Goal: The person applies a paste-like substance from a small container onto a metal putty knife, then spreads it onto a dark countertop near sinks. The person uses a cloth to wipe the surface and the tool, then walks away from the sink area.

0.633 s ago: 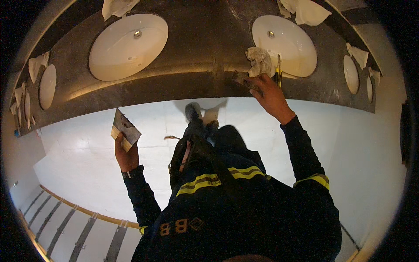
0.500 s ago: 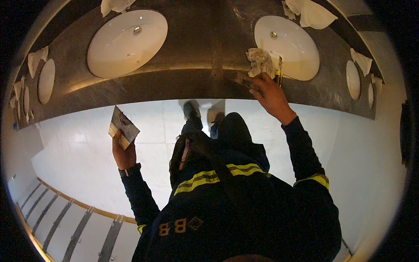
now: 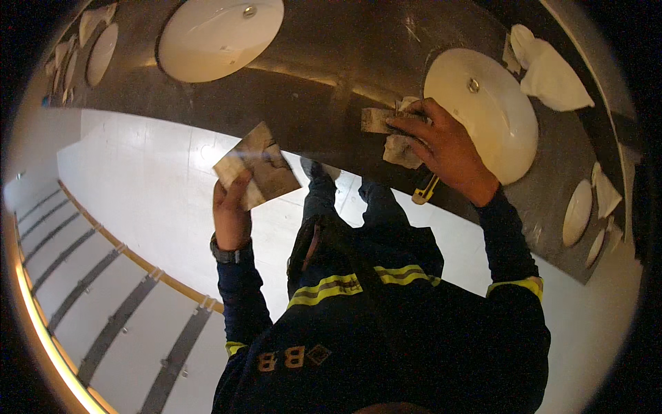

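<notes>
My left hand [image 3: 232, 210] is closed on the near corner of a flat square board [image 3: 261, 162], pale with dark smears across its face, held out over the floor in front of the counter edge. My right hand [image 3: 452, 148] is over the counter beside the right sink. Its fingers pinch a small flat scraper [image 3: 374, 121] with a smudged blade pointing left. Crumpled white tissue [image 3: 401, 152] shows under those fingers; whether they grip it too is unclear. Just below, a yellow utility knife [image 3: 425, 188] lies at the counter's front edge.
The dark countertop [image 3: 317, 96] holds a white oval sink [image 3: 221, 41] on the left and another white sink [image 3: 483, 117] on the right, with smaller-looking ones farther along. White cloth or paper [image 3: 557, 76] lies behind the right sink. Slatted panels [image 3: 117, 324] stand at the lower left.
The view has turned, tilting the counter down to the right. My left hand has raised the board towards the counter. My right hand, still with the scraper, has come onto the crumpled tissue.
</notes>
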`<state>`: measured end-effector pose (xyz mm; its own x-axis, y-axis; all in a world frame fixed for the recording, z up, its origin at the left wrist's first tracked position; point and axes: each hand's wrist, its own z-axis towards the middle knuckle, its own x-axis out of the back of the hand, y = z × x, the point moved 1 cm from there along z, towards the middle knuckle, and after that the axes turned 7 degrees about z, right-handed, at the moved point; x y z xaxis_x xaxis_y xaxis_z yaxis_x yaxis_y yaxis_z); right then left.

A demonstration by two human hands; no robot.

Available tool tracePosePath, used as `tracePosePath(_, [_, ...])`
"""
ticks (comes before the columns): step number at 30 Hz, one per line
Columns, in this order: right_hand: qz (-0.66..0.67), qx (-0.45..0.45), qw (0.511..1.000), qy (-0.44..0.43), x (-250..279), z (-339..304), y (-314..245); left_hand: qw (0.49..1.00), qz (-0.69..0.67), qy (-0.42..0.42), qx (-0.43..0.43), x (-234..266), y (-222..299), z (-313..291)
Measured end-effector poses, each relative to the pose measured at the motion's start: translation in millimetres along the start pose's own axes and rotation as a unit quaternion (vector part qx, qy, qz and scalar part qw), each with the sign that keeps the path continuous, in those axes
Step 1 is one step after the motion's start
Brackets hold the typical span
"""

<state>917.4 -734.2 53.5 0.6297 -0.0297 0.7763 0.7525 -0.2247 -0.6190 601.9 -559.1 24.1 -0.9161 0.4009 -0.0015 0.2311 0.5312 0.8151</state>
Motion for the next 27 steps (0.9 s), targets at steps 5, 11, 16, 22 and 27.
tracePosePath(5, [0.01,0.098,0.993,-0.059,29.1,26.0,-19.9,0.998,0.044,0.023,-0.038,-45.8,16.4,-23.2])
tracePosePath(11, [-0.026,0.218,0.973,-0.077,25.4,44.7,-38.2,0.997,-0.014,0.061,-0.046,-64.4,15.2,-41.0])
tracePosePath(16, [-0.051,0.259,0.954,-0.143,21.9,47.6,-58.1,0.996,0.012,0.056,-0.062,-66.4,12.9,-50.2])
tracePosePath(22, [-0.084,0.153,0.965,-0.194,-23.9,33.0,-11.2,0.978,-0.033,0.191,-0.071,-9.9,-58.2,-69.6])
tracePosePath(27, [-0.077,0.047,0.989,-0.115,-73.6,41.6,60.5,0.898,0.312,0.284,-0.125,91.3,-166.6,-97.9])
